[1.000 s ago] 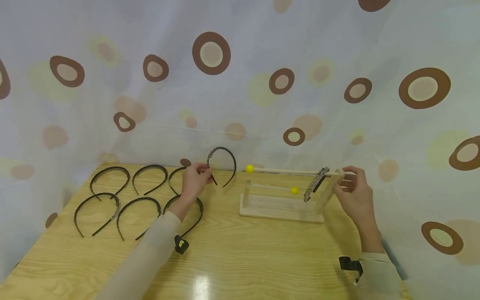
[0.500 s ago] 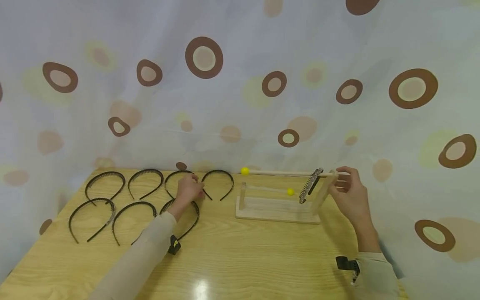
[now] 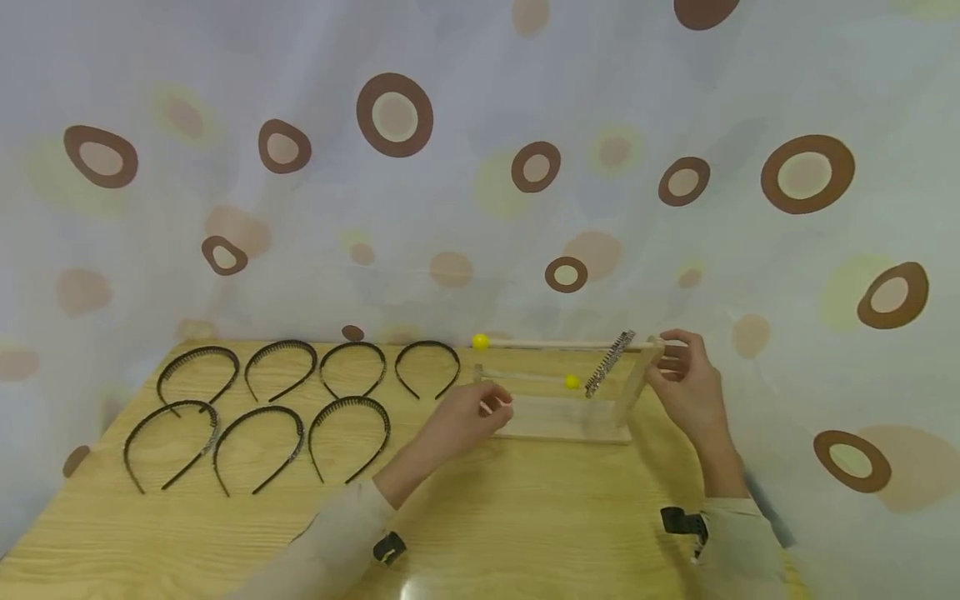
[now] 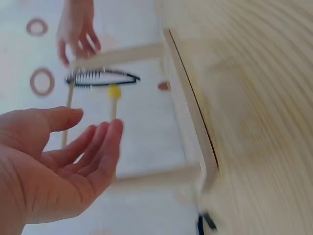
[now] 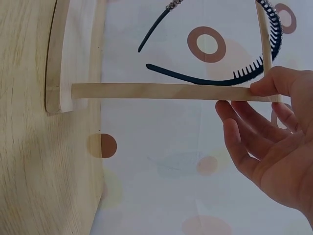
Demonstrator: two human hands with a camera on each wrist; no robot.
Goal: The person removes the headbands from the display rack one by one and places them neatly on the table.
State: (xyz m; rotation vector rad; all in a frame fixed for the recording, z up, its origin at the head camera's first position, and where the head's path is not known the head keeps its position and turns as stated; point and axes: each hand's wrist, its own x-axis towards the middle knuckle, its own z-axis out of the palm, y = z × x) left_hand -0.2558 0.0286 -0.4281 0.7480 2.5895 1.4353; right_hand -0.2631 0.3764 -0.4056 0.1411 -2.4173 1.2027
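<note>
A wooden rack (image 3: 566,421) stands on the table, with two horizontal rods tipped by yellow balls. One dark toothed headband (image 3: 609,364) with a glittery band hangs on the upper rod (image 3: 555,344), close to the right-hand post. My right hand (image 3: 690,383) grips the top of that post (image 5: 161,91), thumb on one side and fingers on the other. Nothing is in my left hand (image 3: 468,412); it hovers in front of the rack's left end, fingers loosely bent, thumb apart from them. In the left wrist view the lower rod's yellow ball (image 4: 114,91) shows beyond my fingertips.
Several black headbands lie in two rows on the left of the wooden table (image 3: 480,517); the rightmost of the back row (image 3: 427,343) is nearest the rack, and a front-row one (image 3: 349,402) is nearest my left forearm. A patterned cloth (image 3: 450,208) hangs behind.
My left hand set the headband down at the right end of the back row, let go, and moved right to the rack. My right hand stays on the post.
</note>
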